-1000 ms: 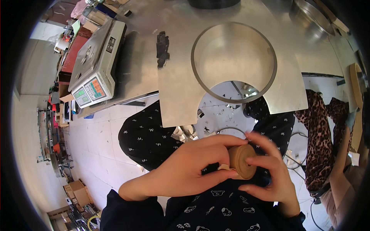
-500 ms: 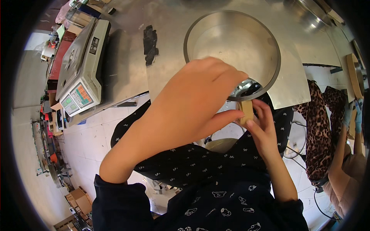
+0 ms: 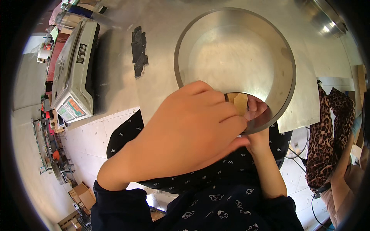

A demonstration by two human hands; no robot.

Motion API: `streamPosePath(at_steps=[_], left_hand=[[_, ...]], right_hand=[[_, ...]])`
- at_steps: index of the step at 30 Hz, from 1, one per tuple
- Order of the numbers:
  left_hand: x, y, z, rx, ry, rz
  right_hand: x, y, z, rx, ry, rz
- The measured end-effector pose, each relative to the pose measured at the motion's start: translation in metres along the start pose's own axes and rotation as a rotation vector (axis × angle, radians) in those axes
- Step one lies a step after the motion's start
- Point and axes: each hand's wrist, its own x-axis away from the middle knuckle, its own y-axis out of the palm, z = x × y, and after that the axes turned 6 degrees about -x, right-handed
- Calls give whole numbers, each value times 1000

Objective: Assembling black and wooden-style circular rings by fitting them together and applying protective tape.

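A wide, round, shiny metal pan (image 3: 292, 65) with a dark grey rim rests at the near edge of the metal table, its near side overhanging my lap. My left hand (image 3: 200, 123) lies across the pan's near left rim, its fingers curled over the edge. Beneath the near rim is my right hand (image 3: 257, 141), partly hidden by the rim and my left hand. A tan block (image 3: 240, 102) and fingers beside it show in the shiny near part of the pan. I cannot tell whether that is a direct view or a reflection.
A grey weighing scale (image 3: 73, 81) stands at the left on the metal table (image 3: 115, 77). Black tape (image 3: 138, 50) is stuck between it and the pan. Another metal pan (image 3: 325, 17) is at the far right. A co-worker's arm (image 3: 341, 173) and leopard-print cloth (image 3: 322, 146) are on the right.
The tan block, earlier pinched by my fingers below the rim, now shows inside the pan's near edge. My left hand has come down over the rim, and my right hand is more hidden.
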Motion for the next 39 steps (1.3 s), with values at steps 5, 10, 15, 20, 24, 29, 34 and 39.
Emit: streamPosePath(at_steps=[5,10,15,20,24,29,34,39], left_hand=[[-20,-18,-23,-72,-86,210],[-31,-6,-28,-124,-21,18],[-31,2,-31,21,-69,4],[-28,1,-23,168,-208,-32],[-29,-3,-24,98,-148,-3],[-23,5,-22,80,-115,11],[-23,8,-18,72,-113,81],[-26,9,-21,91,-78,134]], right_hand=[[-3,-6,6,-51,-97,-122],[-2,-7,9,1,-160,-166],[1,2,9,68,-119,-49],[5,17,6,168,-155,-91],[2,29,14,430,-366,-22],[12,18,19,747,-497,77],[27,9,27,897,-633,98],[33,3,28,912,-677,163]])
